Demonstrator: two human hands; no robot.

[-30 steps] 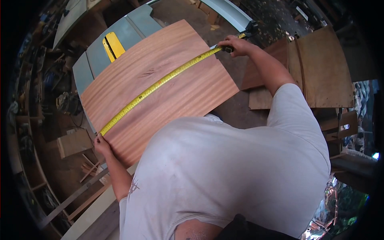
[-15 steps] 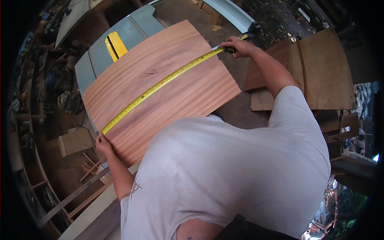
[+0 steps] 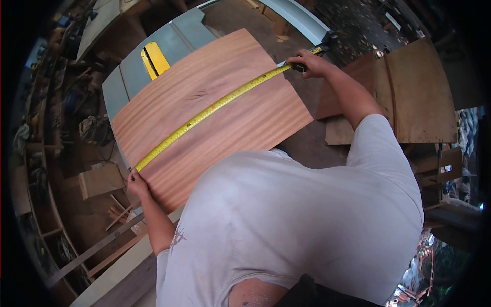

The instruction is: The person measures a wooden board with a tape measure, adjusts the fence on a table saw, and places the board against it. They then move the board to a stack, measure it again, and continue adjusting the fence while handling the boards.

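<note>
A yellow tape measure (image 3: 212, 108) is stretched across a reddish-brown wooden board (image 3: 245, 123). At the board's lower left edge, my left hand (image 3: 137, 184) pinches the end of the tape. My right hand (image 3: 310, 65) grips the dark tape case just past the board's right edge, with the blade running out of it. A dark crack-like mark shows in the grain near the board's middle. The board rests on a grey table saw (image 3: 115, 92), covering much of its top.
Beyond the board, a yellow insert (image 3: 155, 60) is set in the saw top. A pale metal rail (image 3: 302, 20) curves at the far right. Wooden panels (image 3: 417, 92) stand to the right. Shelves with tools line the left, and a small board (image 3: 101, 181) with scraps lies below.
The whole scene has shifted slightly right and down in view. Both hands keep their hold on the tape, which stays stretched across the board.
</note>
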